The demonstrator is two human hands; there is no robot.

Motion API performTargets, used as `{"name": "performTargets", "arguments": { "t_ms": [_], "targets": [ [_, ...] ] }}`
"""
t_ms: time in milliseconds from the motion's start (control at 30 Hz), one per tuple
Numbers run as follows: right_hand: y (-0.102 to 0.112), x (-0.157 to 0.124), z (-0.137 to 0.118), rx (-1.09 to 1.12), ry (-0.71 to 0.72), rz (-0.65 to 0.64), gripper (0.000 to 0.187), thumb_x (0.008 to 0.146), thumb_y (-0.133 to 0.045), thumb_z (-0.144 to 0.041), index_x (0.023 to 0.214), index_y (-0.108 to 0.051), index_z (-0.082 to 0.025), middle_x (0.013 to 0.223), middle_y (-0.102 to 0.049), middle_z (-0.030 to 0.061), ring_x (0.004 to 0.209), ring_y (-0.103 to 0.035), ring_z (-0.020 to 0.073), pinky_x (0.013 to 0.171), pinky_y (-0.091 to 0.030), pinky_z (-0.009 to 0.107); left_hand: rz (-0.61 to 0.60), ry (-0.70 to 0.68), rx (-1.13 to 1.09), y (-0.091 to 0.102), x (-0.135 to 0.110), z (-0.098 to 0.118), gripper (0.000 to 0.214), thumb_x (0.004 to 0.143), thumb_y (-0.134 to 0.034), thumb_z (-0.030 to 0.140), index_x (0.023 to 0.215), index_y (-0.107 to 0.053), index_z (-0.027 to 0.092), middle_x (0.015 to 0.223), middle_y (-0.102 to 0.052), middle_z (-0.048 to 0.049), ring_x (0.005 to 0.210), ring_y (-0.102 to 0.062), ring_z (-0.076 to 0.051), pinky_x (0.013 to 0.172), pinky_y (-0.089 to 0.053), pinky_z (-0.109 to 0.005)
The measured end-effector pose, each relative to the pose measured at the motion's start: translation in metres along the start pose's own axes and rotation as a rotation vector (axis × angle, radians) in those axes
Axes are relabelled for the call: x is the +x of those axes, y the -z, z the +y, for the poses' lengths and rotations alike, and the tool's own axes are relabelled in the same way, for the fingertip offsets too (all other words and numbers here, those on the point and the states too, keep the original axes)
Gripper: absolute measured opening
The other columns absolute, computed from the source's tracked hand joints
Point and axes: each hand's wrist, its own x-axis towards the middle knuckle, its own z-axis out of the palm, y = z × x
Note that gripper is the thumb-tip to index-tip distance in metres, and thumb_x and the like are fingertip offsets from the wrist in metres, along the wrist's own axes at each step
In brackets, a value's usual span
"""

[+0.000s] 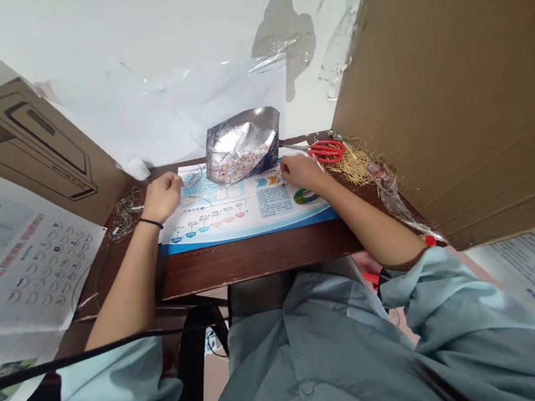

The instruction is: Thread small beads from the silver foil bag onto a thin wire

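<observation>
My left hand (163,195) rests closed on the left edge of a printed sheet (222,229), with a black band at the wrist. Thin dark thread (192,178) curls on the paper just right of it; whether the fingers grip it cannot be made out. Between my hands an open silver foil bag (243,140) leans back, with small pale and pink beads (238,166) in its lower part. My right hand (299,172) is closed beside the bag's right side, fingertips turned down to the sheet. What it holds, if anything, is hidden.
Red-handled scissors (327,151) lie right of the bag, against a heap of thin yellowish sticks (355,165). Clear plastic wrap (397,201) trails along the right edge. Tangled clear thread (125,214) lies at left. Cardboard walls (458,86) flank the brown table (255,257).
</observation>
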Motion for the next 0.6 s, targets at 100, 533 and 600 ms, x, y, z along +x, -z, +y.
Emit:
{"name": "performTargets", "arguments": {
  "t_ms": [100,533,600],
  "targets": [
    [0.001,0.001,0.000,0.066,0.068,-0.003,0.014,0.081,-0.048,-0.016,0.086,-0.062,-0.019,0.091,-0.067,0.0067,0.085,-0.055,0.0206,0.073,-0.036,0.033,0.075,-0.070,0.303,0.013,0.002,0.000,0.016,0.084,-0.045,0.025,0.071,-0.054,0.021,0.075,-0.060,-0.0057,0.080,-0.057,-0.022,0.076,-0.041,-0.031],
    [0.001,0.012,0.019,0.099,0.040,-0.002,0.005,0.077,-0.058,-0.018,0.078,-0.062,-0.018,0.082,-0.066,0.0085,0.073,-0.054,0.0189,0.062,-0.035,0.030,0.077,-0.114,0.307,0.022,-0.005,0.010,0.016,0.084,-0.053,0.017,0.069,-0.047,0.021,0.058,-0.040,-0.0007,0.070,-0.049,-0.022,0.073,-0.038,-0.028],
    [0.002,0.012,0.020,0.077,0.009,0.016,0.008,0.077,-0.057,-0.015,0.081,-0.063,-0.018,0.085,-0.067,0.0097,0.075,-0.056,0.0202,0.064,-0.036,0.031,-0.004,-0.096,0.058,0.020,-0.008,0.017,0.021,0.082,-0.055,0.015,0.063,-0.048,0.020,0.055,-0.040,0.0004,0.059,-0.045,-0.017,0.063,-0.039,-0.025]
  ]
}}
